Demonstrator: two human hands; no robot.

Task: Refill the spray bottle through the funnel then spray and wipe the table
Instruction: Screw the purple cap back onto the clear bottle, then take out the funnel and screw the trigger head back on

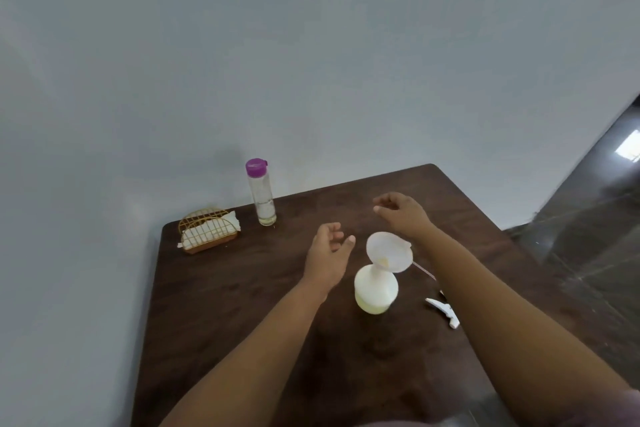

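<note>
Purple-capped water bottle (261,192) stands upright, far-left of both loose, empty hands, nearer the left hand (329,255) than the right hand (401,213).

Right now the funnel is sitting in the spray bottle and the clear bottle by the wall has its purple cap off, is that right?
Not quite. The head view shows the funnel sitting in the spray bottle, but the clear bottle by the wall has its purple cap on, not off.
</note>
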